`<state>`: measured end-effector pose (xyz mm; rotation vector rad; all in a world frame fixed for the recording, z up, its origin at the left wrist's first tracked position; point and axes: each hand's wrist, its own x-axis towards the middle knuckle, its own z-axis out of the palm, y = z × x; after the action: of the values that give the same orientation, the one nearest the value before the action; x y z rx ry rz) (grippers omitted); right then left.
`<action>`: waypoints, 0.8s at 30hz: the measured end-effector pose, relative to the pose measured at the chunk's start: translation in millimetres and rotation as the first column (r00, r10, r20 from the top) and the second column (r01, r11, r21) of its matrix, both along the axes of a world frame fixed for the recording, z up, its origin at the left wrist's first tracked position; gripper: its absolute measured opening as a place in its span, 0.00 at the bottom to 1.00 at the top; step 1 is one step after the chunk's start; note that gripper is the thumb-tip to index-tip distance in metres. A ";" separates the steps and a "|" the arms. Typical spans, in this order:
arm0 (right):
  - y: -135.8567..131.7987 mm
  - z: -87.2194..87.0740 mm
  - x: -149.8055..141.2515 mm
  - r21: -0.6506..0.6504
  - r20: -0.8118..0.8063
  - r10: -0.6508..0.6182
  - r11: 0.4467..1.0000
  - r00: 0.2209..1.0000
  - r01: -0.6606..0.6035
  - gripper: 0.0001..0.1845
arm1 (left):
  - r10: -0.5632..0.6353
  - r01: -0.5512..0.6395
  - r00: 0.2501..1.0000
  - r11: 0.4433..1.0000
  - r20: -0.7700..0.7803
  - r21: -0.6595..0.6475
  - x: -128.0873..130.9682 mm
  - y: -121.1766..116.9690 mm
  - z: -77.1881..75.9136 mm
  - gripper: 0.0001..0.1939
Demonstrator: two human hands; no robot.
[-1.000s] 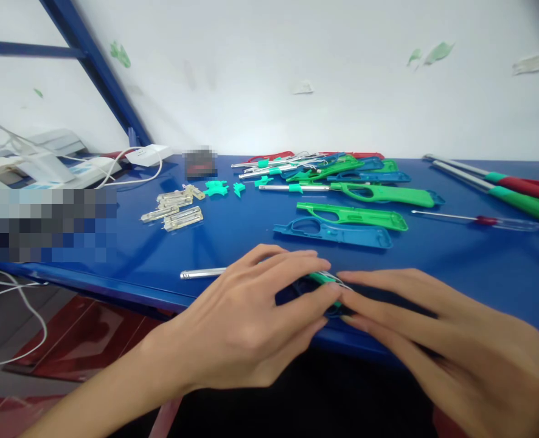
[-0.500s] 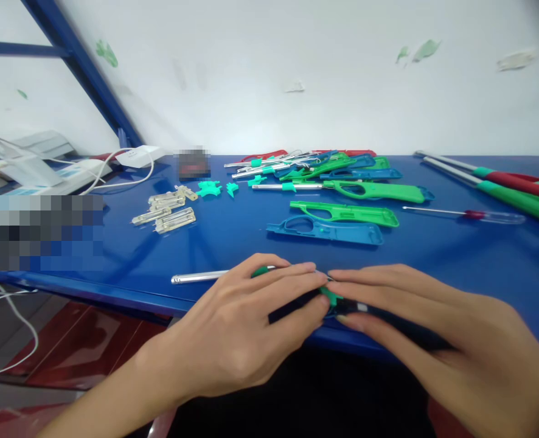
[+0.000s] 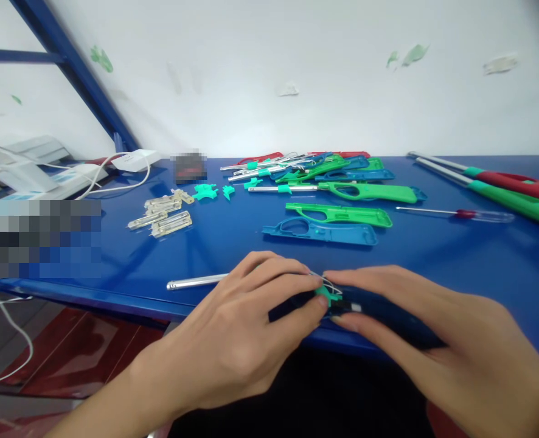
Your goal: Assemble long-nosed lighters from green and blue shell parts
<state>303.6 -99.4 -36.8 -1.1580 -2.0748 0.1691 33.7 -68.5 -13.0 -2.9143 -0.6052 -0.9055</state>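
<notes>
A partly assembled long-nosed lighter lies under both hands near the table's front edge. Its metal tube points left, out from beneath my left hand. The left fingers and thumb close over the lighter and press on a small green trigger. Beside the trigger sits a black igniter part with a pale end. A thin wire loops above it. My right hand curves round the handle end, index fingertip by the wire and thumb below the igniter. Most of the handle shell is hidden by the hands.
Ahead lie a blue handle half and a green handle half. Behind them are several lighters in pieces. Clear fuel tanks and green triggers are on the left. A screwdriver and whole lighters lie right.
My right index finger has lifted slightly, and the wire loop and more of the green trigger now show between the hands. The view has shifted a little.
</notes>
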 end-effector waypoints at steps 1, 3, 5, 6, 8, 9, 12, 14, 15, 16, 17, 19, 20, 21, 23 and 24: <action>0.0 0.0 0.4 0.007 0.009 0.012 1.000 1.000 -0.012 0.13 | -0.001 0.001 1.000 1.000 0.010 -0.011 0.3 0.1 -0.5 0.11; -0.5 -0.6 1.8 0.033 0.024 0.031 0.999 0.999 -0.032 0.13 | 0.006 -0.005 1.000 0.999 0.023 -0.034 1.1 0.7 -1.0 0.12; -1.5 -2.0 3.4 0.051 0.032 0.036 0.998 0.999 -0.037 0.13 | 0.003 -0.001 1.000 0.999 0.030 -0.053 1.8 1.3 -0.1 0.13; -2.0 -2.7 3.9 0.058 0.031 0.036 0.998 0.999 -0.037 0.13 | 0.000 0.003 0.999 0.998 0.039 -0.068 2.0 1.5 0.8 0.12; -2.3 -3.3 4.3 0.078 0.028 0.034 0.996 0.999 -0.036 0.12 | 0.010 -0.003 0.998 0.995 0.070 -0.102 1.2 1.6 2.9 0.12; -1.9 -3.1 4.0 0.096 0.031 0.034 0.995 0.999 -0.037 0.12 | 0.029 -0.019 0.996 0.994 0.090 -0.109 0.0 1.6 3.6 0.12; 1.0 0.0 1.8 0.167 0.044 0.034 0.985 0.998 -0.040 0.10 | 0.171 -0.158 0.979 0.981 0.113 -0.110 -5.9 3.0 3.3 0.14; 3.3 2.7 0.0 0.187 0.044 0.032 0.982 0.999 -0.040 0.10 | 0.252 -0.238 0.962 0.962 0.103 -0.131 -10.2 5.5 1.5 0.13; 4.1 3.7 -0.7 0.189 0.043 0.034 0.981 0.998 -0.041 0.10 | 0.267 -0.251 0.959 0.956 0.099 -0.154 -11.9 7.0 0.6 0.12; 4.7 4.2 -1.1 0.187 0.043 0.036 0.981 0.998 -0.043 0.10 | 0.268 -0.248 0.958 0.952 0.097 -0.180 -13.2 8.5 -0.1 0.12; 4.8 4.3 -1.3 0.183 0.042 0.037 0.982 0.998 -0.044 0.10 | 0.259 -0.235 0.961 0.951 0.100 -0.201 -14.1 9.8 -0.3 0.11; 4.0 3.1 -0.8 0.166 0.036 0.036 0.985 0.999 -0.042 0.10 | 0.244 -0.215 0.964 0.949 0.105 -0.229 -15.2 11.4 0.5 0.11; 3.2 2.0 -0.2 0.154 0.030 0.031 0.987 0.999 -0.036 0.11 | 0.241 -0.212 0.965 0.949 0.104 -0.235 -15.5 11.6 1.3 0.12; 2.1 0.7 0.7 0.140 0.023 0.022 0.990 0.999 -0.025 0.11 | 0.241 -0.212 0.965 0.948 0.101 -0.237 -15.9 11.5 2.4 0.12; -0.2 -1.6 2.8 0.101 0.015 0.013 0.995 1.000 -0.015 0.12 | 0.232 -0.206 0.969 0.947 0.083 -0.246 -17.0 10.8 4.4 0.12; -1.2 -2.6 3.9 0.078 0.014 0.014 0.997 1.000 -0.015 0.13 | 0.225 -0.200 0.972 0.947 0.073 -0.251 -17.7 10.4 5.2 0.13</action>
<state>307.5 -100.6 -39.4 -1.1002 -2.0833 0.0859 16.0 -58.2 -7.8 -2.9406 -1.0877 -1.0204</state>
